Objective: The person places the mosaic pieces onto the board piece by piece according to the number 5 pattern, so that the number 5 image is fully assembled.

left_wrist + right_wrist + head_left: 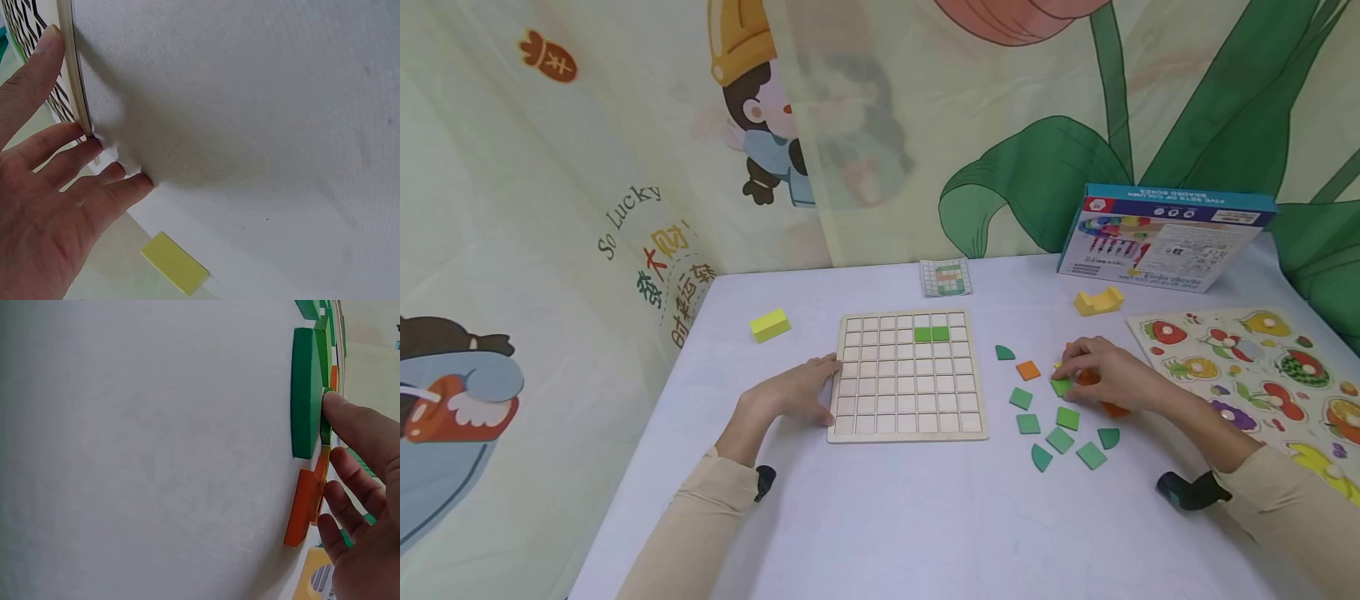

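A wooden grid board [910, 439] lies on the white table with two light green square tiles [932, 334] in its upper cells. My left hand [793, 392] rests at the board's left side, thumb and fingertips touching its edge; the left wrist view shows the thumb on the edge [74, 69]. To the right, my right hand [1108, 375] pinches a light green square tile [1062, 387] between thumb and index finger. Orange tiles [1115, 410] lie partly hidden under that hand. Around it are loose green squares [1060, 440] and green quarter-round pieces [1108, 437].
A yellow block [771, 326] lies left of the board, and a small patterned card [946, 278] behind it. At the right are a yellow curved block [1099, 302], a fruit puzzle board [1206, 367] and an upright box [1165, 242]. A printed curtain [880, 225] hangs behind the table.
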Demonstrator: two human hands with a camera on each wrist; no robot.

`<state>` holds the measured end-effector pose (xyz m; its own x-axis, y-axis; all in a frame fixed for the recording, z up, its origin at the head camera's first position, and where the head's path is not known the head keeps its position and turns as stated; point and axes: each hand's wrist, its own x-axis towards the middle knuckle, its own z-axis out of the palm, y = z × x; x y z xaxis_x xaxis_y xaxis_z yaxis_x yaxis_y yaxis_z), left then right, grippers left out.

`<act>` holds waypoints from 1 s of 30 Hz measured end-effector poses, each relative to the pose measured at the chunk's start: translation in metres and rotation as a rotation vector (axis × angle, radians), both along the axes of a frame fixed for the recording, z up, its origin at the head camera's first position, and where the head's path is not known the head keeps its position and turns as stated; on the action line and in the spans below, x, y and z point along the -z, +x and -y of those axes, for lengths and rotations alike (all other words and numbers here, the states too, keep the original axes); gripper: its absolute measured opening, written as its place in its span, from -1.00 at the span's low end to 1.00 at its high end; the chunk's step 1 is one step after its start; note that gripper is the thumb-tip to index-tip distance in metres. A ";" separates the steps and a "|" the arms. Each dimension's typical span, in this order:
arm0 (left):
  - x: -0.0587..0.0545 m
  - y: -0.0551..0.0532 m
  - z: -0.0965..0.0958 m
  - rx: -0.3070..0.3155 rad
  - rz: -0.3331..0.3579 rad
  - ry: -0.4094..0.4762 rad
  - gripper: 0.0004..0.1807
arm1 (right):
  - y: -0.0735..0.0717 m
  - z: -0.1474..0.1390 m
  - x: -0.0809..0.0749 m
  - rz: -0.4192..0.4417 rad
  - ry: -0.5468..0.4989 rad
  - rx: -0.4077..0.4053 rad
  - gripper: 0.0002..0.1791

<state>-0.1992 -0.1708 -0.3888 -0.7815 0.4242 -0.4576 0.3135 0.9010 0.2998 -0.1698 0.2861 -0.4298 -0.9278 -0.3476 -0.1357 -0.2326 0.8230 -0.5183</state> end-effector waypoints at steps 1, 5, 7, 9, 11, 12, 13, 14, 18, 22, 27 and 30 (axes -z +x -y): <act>0.000 0.000 0.000 0.000 -0.001 0.001 -0.05 | 0.000 0.000 0.000 -0.002 0.002 0.002 -0.72; 0.000 0.000 0.000 -0.002 -0.001 0.006 -0.05 | -0.002 0.002 -0.005 -0.036 0.003 -0.026 -0.73; 0.000 0.000 0.000 -0.006 0.001 0.005 -0.05 | -0.006 0.006 -0.010 -0.051 -0.012 -0.040 -0.74; 0.000 0.000 0.000 -0.010 0.001 0.002 -0.05 | -0.012 0.013 -0.016 -0.055 -0.031 -0.051 -0.74; 0.000 0.000 0.000 -0.017 0.002 -0.001 -0.05 | -0.018 0.023 -0.021 -0.042 -0.055 -0.043 -0.74; 0.001 0.000 0.000 -0.020 0.004 -0.001 -0.05 | -0.022 0.029 -0.024 -0.035 -0.063 -0.041 -0.74; 0.001 0.000 0.000 -0.023 0.004 -0.001 -0.05 | -0.026 0.034 -0.026 -0.034 -0.070 -0.041 -0.73; 0.002 0.000 0.000 -0.023 0.004 -0.001 -0.05 | -0.030 0.041 -0.027 -0.031 -0.079 -0.042 -0.73; 0.003 0.000 0.001 -0.023 -0.001 0.001 -0.05 | -0.049 0.071 -0.033 -0.041 -0.105 -0.065 -0.72; 0.003 0.001 0.001 -0.022 -0.005 -0.001 -0.05 | -0.068 0.105 -0.035 -0.051 -0.131 -0.097 -0.70; 0.005 0.001 0.000 -0.029 -0.005 -0.003 -0.06 | -0.089 0.142 -0.030 -0.051 -0.178 -0.115 -0.70; 0.004 0.001 0.000 -0.030 -0.007 -0.007 -0.06 | -0.099 0.161 -0.025 -0.048 -0.206 -0.125 -0.71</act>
